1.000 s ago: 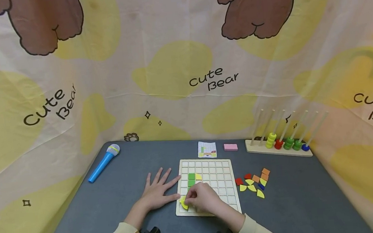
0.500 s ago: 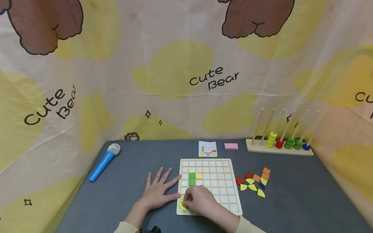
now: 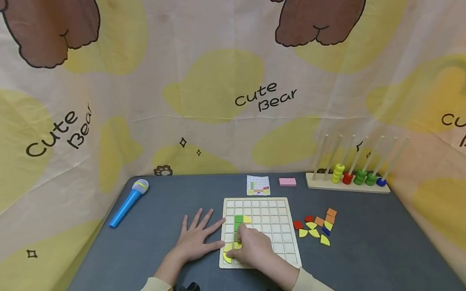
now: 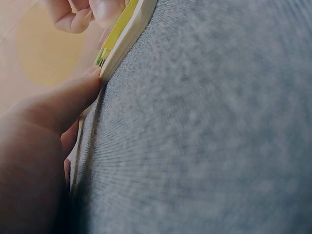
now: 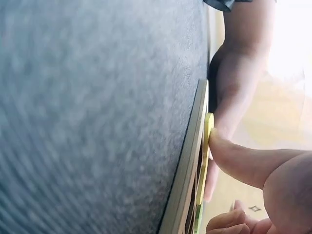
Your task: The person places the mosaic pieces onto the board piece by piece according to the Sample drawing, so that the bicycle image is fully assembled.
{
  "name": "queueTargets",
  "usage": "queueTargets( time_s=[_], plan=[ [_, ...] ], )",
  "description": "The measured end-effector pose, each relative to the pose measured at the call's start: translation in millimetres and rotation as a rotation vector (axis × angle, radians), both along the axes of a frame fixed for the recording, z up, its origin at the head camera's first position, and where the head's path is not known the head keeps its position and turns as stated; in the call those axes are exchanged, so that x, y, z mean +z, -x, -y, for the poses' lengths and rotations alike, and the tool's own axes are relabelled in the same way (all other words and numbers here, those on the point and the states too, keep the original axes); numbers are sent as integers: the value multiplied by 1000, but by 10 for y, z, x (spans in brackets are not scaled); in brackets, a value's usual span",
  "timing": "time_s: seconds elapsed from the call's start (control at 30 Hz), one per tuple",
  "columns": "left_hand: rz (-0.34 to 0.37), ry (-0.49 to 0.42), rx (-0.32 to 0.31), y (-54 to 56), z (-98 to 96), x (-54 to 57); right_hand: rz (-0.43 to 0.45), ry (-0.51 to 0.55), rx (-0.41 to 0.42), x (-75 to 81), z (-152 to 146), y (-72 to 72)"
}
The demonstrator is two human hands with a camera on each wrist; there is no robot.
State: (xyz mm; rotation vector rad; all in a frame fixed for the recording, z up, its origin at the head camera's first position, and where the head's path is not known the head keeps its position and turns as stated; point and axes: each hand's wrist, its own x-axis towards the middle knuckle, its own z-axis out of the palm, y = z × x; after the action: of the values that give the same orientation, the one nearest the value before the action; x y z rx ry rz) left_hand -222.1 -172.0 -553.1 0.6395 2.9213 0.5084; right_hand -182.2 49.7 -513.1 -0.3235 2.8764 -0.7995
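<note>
Left hand (image 3: 197,242) at grid board's (image 3: 282,229) nine o'clock, fingers splayed wide, thumb at edge, probably steadying. Right hand's (image 3: 255,247) thumb presses yellow piece (image 3: 227,258) at board's eight o'clock, seemingly seating it; fingers curled, gripping nothing visible.

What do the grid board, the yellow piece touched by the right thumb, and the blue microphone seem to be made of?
The grid board looks like matte wood, judging by its pale tan edge. The yellow piece may be painted wood or plastic; its smooth, even colour leaves that open. The blue microphone is probably smooth plastic, given its bright uniform blue.
</note>
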Motion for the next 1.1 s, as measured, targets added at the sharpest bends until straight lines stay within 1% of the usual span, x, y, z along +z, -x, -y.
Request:
queueTargets(
  time_s=[0.1, 0.17, 0.27, 0.37, 0.53, 0.73, 0.93, 1.1],
  plan=[
    [-2, -26, -4, -1, 5, -12, 12, 17, -16, -4, -6, 13],
    [-3, -38, -2, 0, 8, -29, 20, 21, -12, -13, -8, 19],
    [9, -34, 4, -1, 8, -49, 31, 16, 1, -20, -13, 17],
    [5, -37, 4, -4, 3, -38, 45, 16, 4, -14, -26, 10],
    [9, -4, 1, 0, -2, 0, 63, 36, -6, 9, -43, 6],
    [0, 16, 1, 19, -1, 4, 48, 61, -25, 68, -86, 45],
    [5, 19, -3, 18, -11, 28, 27, 105, -75, 198, -296, 104],
    [24, 14, -4, 10, -12, 27, -5, 148, -68, 244, -542, 128]
  ],
)
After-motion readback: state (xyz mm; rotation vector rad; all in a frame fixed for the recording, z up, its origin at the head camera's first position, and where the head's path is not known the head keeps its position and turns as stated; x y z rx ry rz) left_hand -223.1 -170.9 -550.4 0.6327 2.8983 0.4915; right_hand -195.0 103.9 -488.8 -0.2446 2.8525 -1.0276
